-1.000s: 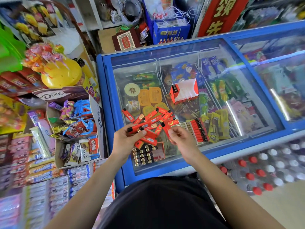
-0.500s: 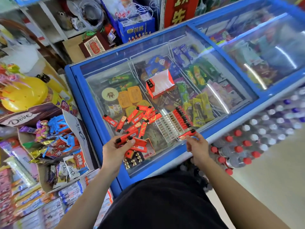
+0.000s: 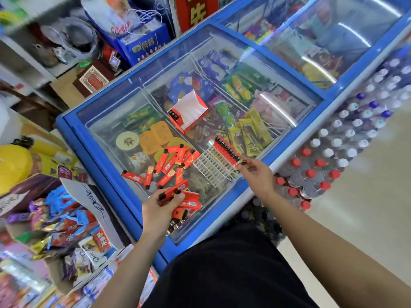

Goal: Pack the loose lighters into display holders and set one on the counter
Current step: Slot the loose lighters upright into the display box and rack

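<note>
Several loose red lighters (image 3: 171, 162) lie scattered on the glass lid of a blue chest freezer (image 3: 106, 172). My left hand (image 3: 159, 213) grips a bundle of red lighters (image 3: 175, 190) above the lid's near edge. A white plastic grid holder (image 3: 211, 166) lies to the right of the pile, with a row of red lighters (image 3: 226, 150) standing along its far side. My right hand (image 3: 258, 176) pinches one lighter at the near end of that row. A red and white display box (image 3: 189, 111) sits open farther back on the glass.
A Dove candy display (image 3: 66, 221) and snack shelves stand at the left. Packs of bottled water (image 3: 333, 156) with red and white caps are stacked at the right of the freezer. Boxes and bags crowd the shelves behind. Bare floor lies at the right.
My right hand carried a lighter from the pile over to the end of the row in the white holder. My left hand kept its bundle. The camera tilted and swung right.
</note>
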Demonstrator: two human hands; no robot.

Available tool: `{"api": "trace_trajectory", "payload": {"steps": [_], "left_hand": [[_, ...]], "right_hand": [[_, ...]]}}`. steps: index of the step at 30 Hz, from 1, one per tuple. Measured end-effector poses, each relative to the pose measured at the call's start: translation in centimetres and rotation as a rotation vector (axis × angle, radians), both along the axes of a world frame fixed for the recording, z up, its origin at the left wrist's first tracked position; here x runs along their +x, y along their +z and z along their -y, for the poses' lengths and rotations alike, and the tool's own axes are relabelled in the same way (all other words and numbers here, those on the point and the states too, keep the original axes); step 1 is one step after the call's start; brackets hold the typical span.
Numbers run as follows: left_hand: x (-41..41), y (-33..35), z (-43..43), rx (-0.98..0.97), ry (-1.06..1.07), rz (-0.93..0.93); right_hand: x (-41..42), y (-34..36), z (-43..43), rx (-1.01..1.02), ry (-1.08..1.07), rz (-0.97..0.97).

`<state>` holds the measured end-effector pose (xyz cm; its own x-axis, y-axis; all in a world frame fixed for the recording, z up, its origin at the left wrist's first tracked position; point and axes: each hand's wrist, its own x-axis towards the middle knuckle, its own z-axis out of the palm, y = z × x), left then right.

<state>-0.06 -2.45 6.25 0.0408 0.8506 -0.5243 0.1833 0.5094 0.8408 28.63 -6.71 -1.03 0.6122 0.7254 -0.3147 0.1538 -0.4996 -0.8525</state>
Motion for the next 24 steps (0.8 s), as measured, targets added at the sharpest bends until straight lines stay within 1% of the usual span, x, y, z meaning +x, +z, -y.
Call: {"api": "trace_trajectory", "payload": {"steps": [5, 10, 12, 15, 19, 21, 24], "left_hand": [[0.8, 0.2, 0.3, 0.002, -0.047, -0.03], [1.2, 0.6, 0.5, 0.002, -0.064, -0.03], [1.4, 0.8, 0.5, 0.004, -0.077, -0.025], [1.7, 1.1, 0.4, 0.013, -0.073, -0.024], [1.8, 1.0, 0.3, 0.01, -0.064, -0.019], [1.8, 1.0, 0.3, -0.001, -0.053, -0.016], [1.5, 1.0, 0.2, 0.0, -0.041, -0.014]], "right_hand": [[0.4, -0.9, -1.1, -0.051, 0.08, 0.063], [0.3, -1.8, -1.2, -0.119, 0.207, 0.248], [0.4, -2.2, -1.0, -0.163, 0.23, 0.269], [0.0, -2.2, -0.8, -0.175, 0.167, 0.076], [-1.2, -2.2, -1.1, -0.136, -0.034, -0.177], [-1.7, -2.2, -1.2, -0.109, -0.068, -0.233], [-2.4, -2.6, -0.9, -0.084, -0.116, -0.194]]}}
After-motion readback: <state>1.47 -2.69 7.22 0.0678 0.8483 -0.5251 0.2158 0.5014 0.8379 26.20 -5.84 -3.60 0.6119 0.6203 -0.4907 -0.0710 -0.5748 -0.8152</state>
